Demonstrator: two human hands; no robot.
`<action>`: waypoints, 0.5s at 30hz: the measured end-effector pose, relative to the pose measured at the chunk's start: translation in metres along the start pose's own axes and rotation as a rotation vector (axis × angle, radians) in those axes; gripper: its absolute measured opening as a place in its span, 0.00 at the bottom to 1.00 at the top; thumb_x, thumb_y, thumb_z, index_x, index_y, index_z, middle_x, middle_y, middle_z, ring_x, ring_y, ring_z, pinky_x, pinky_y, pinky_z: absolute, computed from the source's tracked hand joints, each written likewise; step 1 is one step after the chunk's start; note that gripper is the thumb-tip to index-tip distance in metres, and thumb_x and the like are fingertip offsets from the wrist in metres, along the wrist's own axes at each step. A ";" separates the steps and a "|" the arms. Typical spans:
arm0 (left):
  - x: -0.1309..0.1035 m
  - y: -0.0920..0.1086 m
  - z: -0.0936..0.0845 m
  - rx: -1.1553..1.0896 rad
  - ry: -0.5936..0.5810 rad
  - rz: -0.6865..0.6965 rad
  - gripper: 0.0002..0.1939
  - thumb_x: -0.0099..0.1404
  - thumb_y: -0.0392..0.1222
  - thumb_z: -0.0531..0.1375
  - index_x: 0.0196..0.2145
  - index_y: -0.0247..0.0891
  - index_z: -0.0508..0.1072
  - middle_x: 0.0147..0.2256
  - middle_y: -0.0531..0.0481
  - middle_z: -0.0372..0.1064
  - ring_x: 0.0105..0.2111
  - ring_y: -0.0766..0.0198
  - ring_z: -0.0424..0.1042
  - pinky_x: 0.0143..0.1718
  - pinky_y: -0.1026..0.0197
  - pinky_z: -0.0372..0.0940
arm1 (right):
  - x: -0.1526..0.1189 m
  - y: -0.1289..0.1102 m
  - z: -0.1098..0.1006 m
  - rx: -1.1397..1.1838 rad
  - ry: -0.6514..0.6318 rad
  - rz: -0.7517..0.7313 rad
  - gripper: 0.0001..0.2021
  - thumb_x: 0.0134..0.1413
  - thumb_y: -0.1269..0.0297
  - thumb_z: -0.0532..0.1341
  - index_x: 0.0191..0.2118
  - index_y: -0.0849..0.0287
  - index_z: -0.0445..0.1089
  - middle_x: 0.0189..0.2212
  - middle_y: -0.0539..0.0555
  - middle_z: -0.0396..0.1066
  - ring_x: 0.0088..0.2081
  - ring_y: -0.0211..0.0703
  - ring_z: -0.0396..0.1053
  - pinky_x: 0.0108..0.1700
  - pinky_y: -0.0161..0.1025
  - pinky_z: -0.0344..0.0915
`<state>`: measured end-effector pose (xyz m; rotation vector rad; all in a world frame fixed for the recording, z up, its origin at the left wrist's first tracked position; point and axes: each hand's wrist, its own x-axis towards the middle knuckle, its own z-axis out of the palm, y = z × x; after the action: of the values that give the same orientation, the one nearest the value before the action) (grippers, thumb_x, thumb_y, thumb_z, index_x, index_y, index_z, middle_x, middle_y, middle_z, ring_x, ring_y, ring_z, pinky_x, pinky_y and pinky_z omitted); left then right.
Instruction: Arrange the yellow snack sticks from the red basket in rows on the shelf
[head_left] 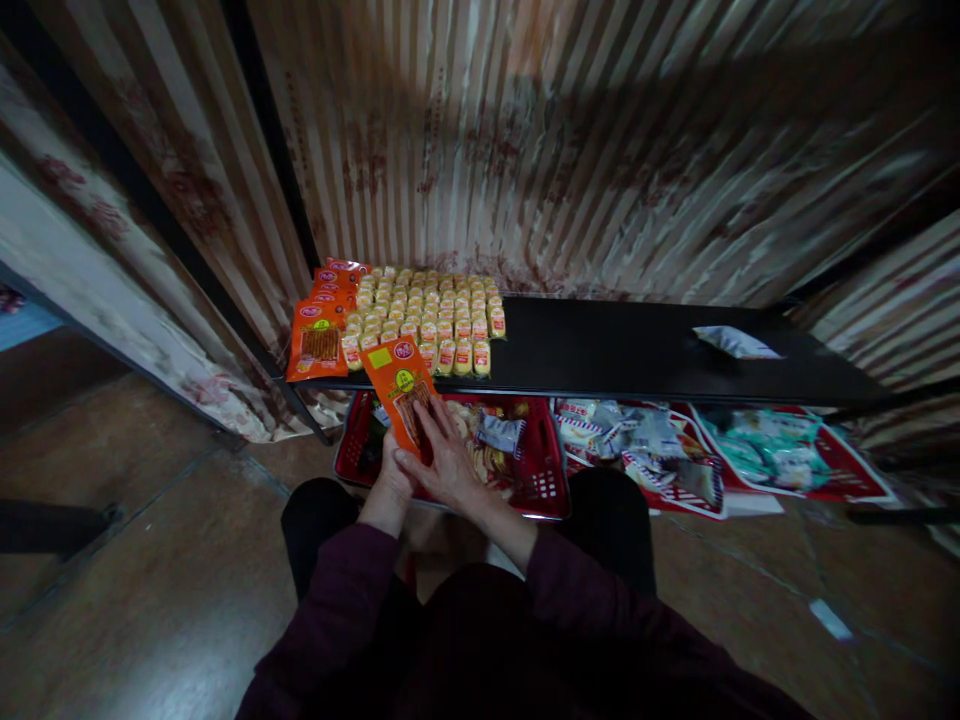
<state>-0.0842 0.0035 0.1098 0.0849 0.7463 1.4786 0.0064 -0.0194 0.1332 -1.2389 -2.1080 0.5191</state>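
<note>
An orange snack packet (400,382), with a picture of brown sticks on it, is tilted in front of the shelf edge. My left hand (391,472) holds its lower end from below, and most of those fingers are hidden behind it. Across the packet's lower front lies my right hand (448,460), fingers stretched out and resting on the surface. Behind the packet, many small yellow wrapped snacks (431,310) stand in tight rows on the black shelf (577,345). To their left, several matching orange packets (319,340) overlap in a column.
Under the shelf edge is a red basket (551,460) with mixed snacks. Farther right are silver-white packets (645,435) and teal packets (780,440) in red baskets. One silver packet (735,342) lies on the shelf's right part. A striped curtain (480,150) hangs behind.
</note>
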 end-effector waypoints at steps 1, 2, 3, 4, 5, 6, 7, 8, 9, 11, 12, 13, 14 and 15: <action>0.000 -0.002 0.002 -0.007 0.009 -0.036 0.16 0.61 0.48 0.54 0.41 0.37 0.75 0.36 0.48 0.75 0.42 0.58 0.74 0.49 0.55 0.66 | 0.000 0.000 -0.001 0.018 -0.005 0.017 0.37 0.55 0.48 0.58 0.66 0.58 0.48 0.67 0.63 0.42 0.68 0.57 0.40 0.64 0.60 0.48; 0.001 -0.003 0.004 -0.015 0.018 -0.072 0.16 0.61 0.48 0.54 0.40 0.37 0.75 0.34 0.49 0.75 0.41 0.58 0.74 0.48 0.56 0.66 | 0.001 0.000 -0.001 0.035 -0.010 0.033 0.39 0.54 0.47 0.58 0.67 0.59 0.47 0.67 0.63 0.42 0.68 0.57 0.40 0.65 0.60 0.48; 0.000 -0.004 0.006 -0.021 0.022 -0.104 0.16 0.61 0.48 0.54 0.40 0.37 0.75 0.33 0.49 0.74 0.40 0.59 0.74 0.48 0.57 0.66 | 0.002 0.000 -0.003 0.053 -0.012 0.047 0.39 0.54 0.47 0.58 0.67 0.59 0.47 0.67 0.64 0.42 0.68 0.57 0.41 0.65 0.59 0.48; 0.000 -0.004 0.008 -0.016 0.020 -0.131 0.16 0.61 0.49 0.55 0.39 0.36 0.75 0.32 0.49 0.74 0.39 0.60 0.74 0.47 0.57 0.66 | 0.002 0.000 -0.004 0.073 -0.011 0.056 0.39 0.55 0.47 0.58 0.67 0.60 0.46 0.67 0.64 0.43 0.68 0.57 0.42 0.65 0.59 0.49; -0.001 -0.004 0.011 -0.004 0.012 -0.152 0.16 0.60 0.50 0.56 0.39 0.36 0.75 0.31 0.50 0.73 0.38 0.60 0.74 0.46 0.57 0.66 | 0.003 -0.001 -0.006 0.092 -0.007 0.060 0.39 0.55 0.48 0.57 0.67 0.60 0.46 0.66 0.64 0.45 0.67 0.56 0.43 0.64 0.58 0.49; -0.002 -0.004 0.014 0.018 0.001 -0.160 0.17 0.59 0.51 0.58 0.39 0.35 0.74 0.31 0.50 0.72 0.38 0.60 0.73 0.46 0.57 0.66 | 0.003 -0.001 -0.007 0.110 0.000 0.059 0.38 0.56 0.48 0.57 0.67 0.60 0.46 0.66 0.64 0.48 0.67 0.56 0.45 0.64 0.58 0.50; -0.003 -0.003 0.017 0.049 -0.011 -0.157 0.19 0.57 0.53 0.60 0.40 0.35 0.74 0.31 0.50 0.72 0.37 0.60 0.73 0.45 0.58 0.66 | 0.003 -0.001 -0.009 0.127 0.010 0.055 0.37 0.57 0.49 0.56 0.67 0.60 0.46 0.65 0.64 0.50 0.66 0.55 0.48 0.64 0.57 0.51; -0.005 -0.002 0.020 0.086 -0.020 -0.123 0.21 0.56 0.54 0.62 0.41 0.36 0.73 0.32 0.51 0.72 0.38 0.60 0.72 0.45 0.58 0.65 | 0.003 -0.001 -0.010 0.144 0.022 0.052 0.36 0.58 0.50 0.55 0.67 0.60 0.46 0.64 0.64 0.53 0.65 0.54 0.50 0.64 0.56 0.52; -0.007 0.000 0.023 0.130 -0.021 -0.065 0.22 0.54 0.55 0.63 0.42 0.37 0.73 0.34 0.51 0.72 0.39 0.61 0.72 0.46 0.59 0.65 | 0.003 0.000 -0.011 0.159 0.038 0.050 0.35 0.59 0.51 0.54 0.67 0.60 0.46 0.63 0.64 0.54 0.64 0.53 0.52 0.64 0.56 0.53; -0.010 0.002 0.029 0.256 -0.015 0.067 0.23 0.53 0.55 0.64 0.42 0.40 0.72 0.37 0.52 0.71 0.42 0.63 0.70 0.47 0.61 0.63 | 0.003 0.001 -0.012 0.187 0.072 0.055 0.32 0.61 0.52 0.52 0.66 0.61 0.47 0.63 0.64 0.55 0.64 0.52 0.54 0.63 0.54 0.54; -0.011 0.003 0.031 0.323 -0.011 0.123 0.22 0.54 0.55 0.64 0.42 0.40 0.71 0.38 0.52 0.71 0.43 0.64 0.70 0.48 0.62 0.62 | 0.003 0.001 -0.013 0.199 0.091 0.057 0.30 0.62 0.53 0.50 0.66 0.61 0.48 0.63 0.63 0.56 0.64 0.51 0.54 0.63 0.54 0.55; -0.012 0.004 0.032 0.383 -0.009 0.170 0.20 0.55 0.55 0.64 0.41 0.41 0.71 0.39 0.52 0.71 0.43 0.64 0.69 0.49 0.62 0.61 | 0.003 0.002 -0.013 0.208 0.109 0.056 0.29 0.63 0.54 0.49 0.66 0.60 0.49 0.62 0.63 0.56 0.63 0.50 0.54 0.63 0.53 0.55; -0.012 0.006 0.033 0.432 -0.011 0.203 0.19 0.56 0.55 0.63 0.41 0.42 0.71 0.40 0.52 0.70 0.44 0.64 0.69 0.49 0.63 0.61 | 0.003 0.002 -0.015 0.215 0.128 0.052 0.28 0.64 0.54 0.48 0.65 0.59 0.50 0.62 0.62 0.58 0.63 0.49 0.55 0.63 0.52 0.56; -0.012 0.007 0.034 0.465 -0.019 0.227 0.18 0.57 0.54 0.62 0.41 0.43 0.70 0.41 0.52 0.70 0.45 0.64 0.68 0.50 0.63 0.61 | 0.004 0.002 -0.016 0.221 0.142 0.043 0.26 0.64 0.55 0.47 0.65 0.59 0.52 0.61 0.61 0.59 0.63 0.48 0.56 0.63 0.51 0.56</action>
<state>-0.0718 0.0065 0.1445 0.5512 1.0811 1.4880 0.0175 -0.0142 0.1451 -1.1611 -1.8550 0.6457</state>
